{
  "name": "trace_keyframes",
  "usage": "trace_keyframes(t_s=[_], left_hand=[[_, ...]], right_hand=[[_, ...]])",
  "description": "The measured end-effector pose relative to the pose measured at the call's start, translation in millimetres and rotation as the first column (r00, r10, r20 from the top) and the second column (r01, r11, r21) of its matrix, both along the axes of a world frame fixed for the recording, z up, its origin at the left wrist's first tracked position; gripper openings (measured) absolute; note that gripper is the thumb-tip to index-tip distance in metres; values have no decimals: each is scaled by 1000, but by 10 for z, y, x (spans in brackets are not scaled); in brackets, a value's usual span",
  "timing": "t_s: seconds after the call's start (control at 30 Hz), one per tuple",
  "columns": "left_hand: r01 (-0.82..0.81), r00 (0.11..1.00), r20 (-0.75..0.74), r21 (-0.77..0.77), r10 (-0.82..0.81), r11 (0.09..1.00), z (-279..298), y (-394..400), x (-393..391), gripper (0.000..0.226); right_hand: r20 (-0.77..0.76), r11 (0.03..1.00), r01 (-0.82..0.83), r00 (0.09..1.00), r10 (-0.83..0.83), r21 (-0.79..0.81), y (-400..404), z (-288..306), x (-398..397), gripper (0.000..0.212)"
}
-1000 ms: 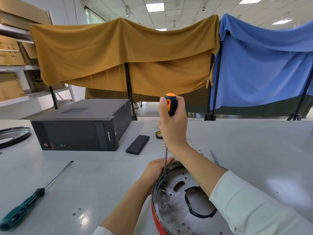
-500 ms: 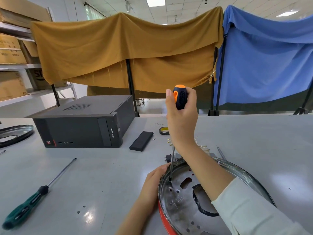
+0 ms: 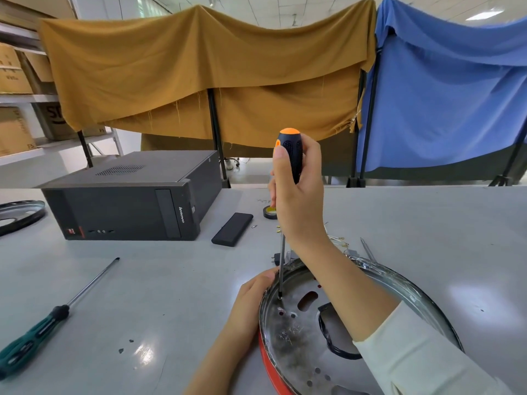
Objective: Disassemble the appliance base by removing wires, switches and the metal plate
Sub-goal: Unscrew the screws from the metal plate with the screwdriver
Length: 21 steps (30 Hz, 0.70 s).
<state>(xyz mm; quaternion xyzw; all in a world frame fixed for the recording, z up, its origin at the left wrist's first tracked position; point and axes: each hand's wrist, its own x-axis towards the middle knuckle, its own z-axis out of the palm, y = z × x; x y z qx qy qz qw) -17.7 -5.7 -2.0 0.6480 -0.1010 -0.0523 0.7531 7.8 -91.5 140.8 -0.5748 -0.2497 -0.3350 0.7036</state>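
Observation:
The round appliance base (image 3: 263, 353), red outside, lies upside down at the bottom right, its perforated metal plate (image 3: 296, 352) facing up. My right hand (image 3: 299, 201) grips the black and orange handle of a screwdriver (image 3: 289, 151) held upright. Its tip stands on a screw (image 3: 280, 297) near the plate's left rim. My left hand (image 3: 251, 297) grips the base's left rim. Loose wires and small parts (image 3: 340, 243) lie on the table just behind the base, partly hidden by my right forearm.
A green-handled screwdriver (image 3: 42, 327) lies on the grey table (image 3: 159, 280) at the left. Behind stand a black computer case (image 3: 131, 198), a black slab (image 3: 232, 229) and a tape roll (image 3: 269, 212). A metal ring (image 3: 20, 216) sits at the far left.
The view has shifted, so the base and hands now sit further right. The right hand keeps the screwdriver upright on the same screw, with its grip slightly turned; the left hand stays on the rim.

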Motion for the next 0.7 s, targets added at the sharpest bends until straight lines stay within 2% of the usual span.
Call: trace_keyframes(t_s=[0.23,0.4,0.5,0.6,0.7], left_hand=[[3,1000,-7,25,-3,1000,40,2,-23,40],[51,997,-51,-36,-52,998,43,8,-20,36],[54,996,-68,-55,-57,997,52,13,-30,36],[39,997,-70,-46,-43,998,61,2,-35,35],[20,997,-71,-13,-21,1000,78,5,-37,34]], right_hand=[[-6,993,-118,993,118,18,-44,21,-8,31],[-53,990,-144,988,144,-1,21,9,-24,29],[-79,967,-249,964,252,50,9,39,-30,23],[-133,926,-377,918,373,0,-18,78,-6,8],[-209,870,-489,859,467,-68,-41,97,40,15]])
